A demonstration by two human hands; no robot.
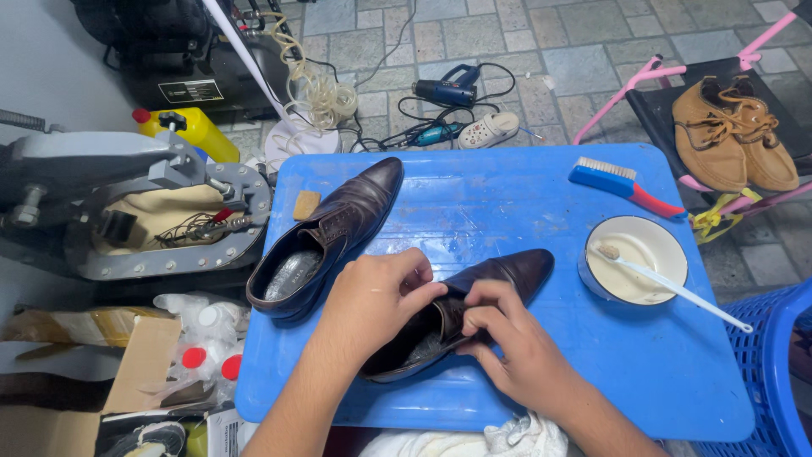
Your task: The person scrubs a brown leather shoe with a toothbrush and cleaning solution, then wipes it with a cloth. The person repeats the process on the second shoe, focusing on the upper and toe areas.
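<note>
A dark brown leather dress shoe (499, 275) lies on a blue plastic table (499, 203), toe pointing up and right. My left hand (376, 296) rests over its opening, fingers curled on the upper by the laces. At the lace area my right hand (507, 338) pinches the shoe's edge. The second brown shoe (338, 224) lies to the left with clear wrap stuffed inside, its heel hanging over the table's left edge.
A white bowl (634, 258) holds a white toothbrush (677, 292). A blue and red scrub brush (626, 184) lies at the back right. Tan shoes (732, 135) sit on a pink-framed chair. A grey metal machine (135, 203), yellow bottle (190, 127), cables and tools fill the left and back floor.
</note>
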